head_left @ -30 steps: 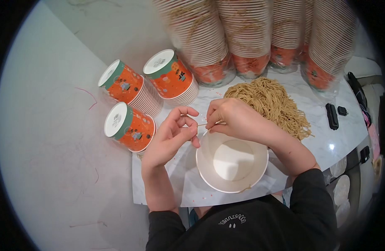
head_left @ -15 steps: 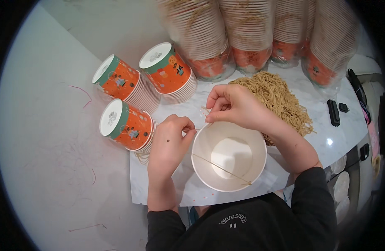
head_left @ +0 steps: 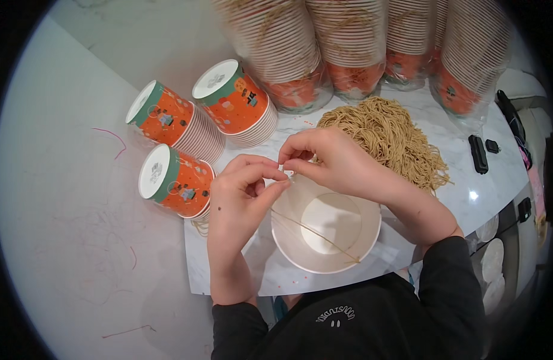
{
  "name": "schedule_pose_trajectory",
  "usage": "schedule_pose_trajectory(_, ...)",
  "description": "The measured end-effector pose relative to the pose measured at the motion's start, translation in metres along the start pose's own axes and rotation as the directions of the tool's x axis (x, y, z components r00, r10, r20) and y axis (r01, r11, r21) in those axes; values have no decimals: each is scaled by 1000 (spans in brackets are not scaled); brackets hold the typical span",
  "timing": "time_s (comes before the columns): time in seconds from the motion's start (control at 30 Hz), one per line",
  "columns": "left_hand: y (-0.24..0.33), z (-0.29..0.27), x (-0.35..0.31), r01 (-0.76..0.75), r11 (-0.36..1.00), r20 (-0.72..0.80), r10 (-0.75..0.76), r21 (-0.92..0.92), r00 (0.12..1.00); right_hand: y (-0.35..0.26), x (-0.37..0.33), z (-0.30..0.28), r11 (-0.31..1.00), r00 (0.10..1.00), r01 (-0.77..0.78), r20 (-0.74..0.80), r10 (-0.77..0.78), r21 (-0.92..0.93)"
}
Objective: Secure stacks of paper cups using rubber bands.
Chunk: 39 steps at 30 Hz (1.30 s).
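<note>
A white paper bucket (head_left: pixel 333 225) stands in front of me on the table, its open mouth toward me. A thin tan cord (head_left: pixel 315 233) runs slantwise across that mouth, with a small knot near the rim closest to my body. At the bucket's far left rim, my left hand (head_left: pixel 243 192) pinches thumb against fingers. My right hand (head_left: pixel 330 157) also pinches there, its fingertips almost meeting the left ones. The cord's end seems to lie between the fingertips, mostly hidden by them. Behind my right hand lies a heap of tan cords (head_left: pixel 396 135).
Orange and green stacks of upside-down paper buckets (head_left: pixel 237 111) stand at the left. Tall plastic-wrapped bucket stacks (head_left: pixel 354 42) line the back. A black oblong device (head_left: pixel 478 155) and a small black piece (head_left: pixel 492 146) lie at the right of the marbled table (head_left: pixel 468 198). The wall (head_left: pixel 78 210) borders the left.
My left hand has moved up toward the right hand, and the right has shifted slightly left. Their fingertips, apart before, are now nearly together at the rim.
</note>
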<state>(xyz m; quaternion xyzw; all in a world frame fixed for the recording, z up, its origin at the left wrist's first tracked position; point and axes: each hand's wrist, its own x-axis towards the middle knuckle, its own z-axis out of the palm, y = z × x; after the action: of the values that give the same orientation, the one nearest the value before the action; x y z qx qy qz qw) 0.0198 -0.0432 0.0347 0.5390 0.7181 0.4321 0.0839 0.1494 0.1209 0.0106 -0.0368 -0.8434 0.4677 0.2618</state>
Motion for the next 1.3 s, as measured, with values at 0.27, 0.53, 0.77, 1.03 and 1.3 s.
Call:
schedule_pose_trajectory(0.27,-14,-3,11,278,954,130,-264,-110,956,0,0,0,999,999,-3,50,0,52)
schedule_pose_trajectory(0.53,-18,-2,10,242,956,106,-227,-168,968,3,-1,-2,998,982,24,190,-14,-50)
schedule_pose_trajectory(0.77,-28,-6,15,308,911,270,-235,-273,934,2,-4,-1,956,978,179,145,-148,-232)
schedule_pose_trajectory(1.03,-28,-12,24,471,787,365,-335,-399,868,-3,-4,2,969,987,157,64,-147,-190)
schedule_pose_trajectory(1.3,-25,-9,21,451,794,321,-338,-408,885,-3,-8,12,896,986,151,2,-165,-419)
